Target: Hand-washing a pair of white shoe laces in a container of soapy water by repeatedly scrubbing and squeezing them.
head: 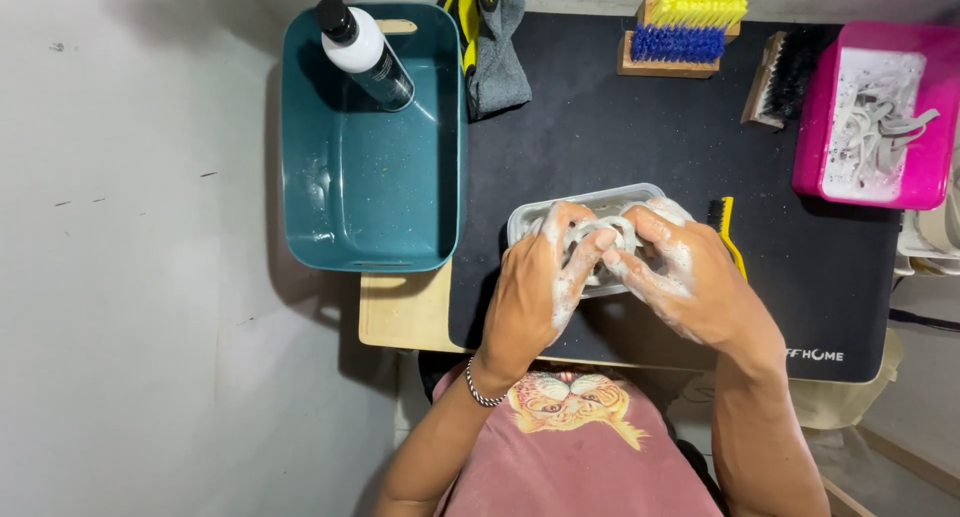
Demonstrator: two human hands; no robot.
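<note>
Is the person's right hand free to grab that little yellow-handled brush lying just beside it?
Probably not right away. The right hand is soapy and busy rubbing white laces with the left hand over the grey tray. The yellow-handled brush lies close beside it on the black mat, nothing between.

Counted contents of the scene. Two hands were in view, a left hand and a right hand, both soapy and closed together on one bundle of white laces. Three containers were present: one clear tray beneath the hands, one teal tub, and one pink tub. One bottle stood in the teal tub. Four brushes were counted: one with yellow bristles, one with blue bristles, one with black bristles, and one slim yellow-handled brush. There was one grey cloth, one black mat, and one bracelet.
</note>
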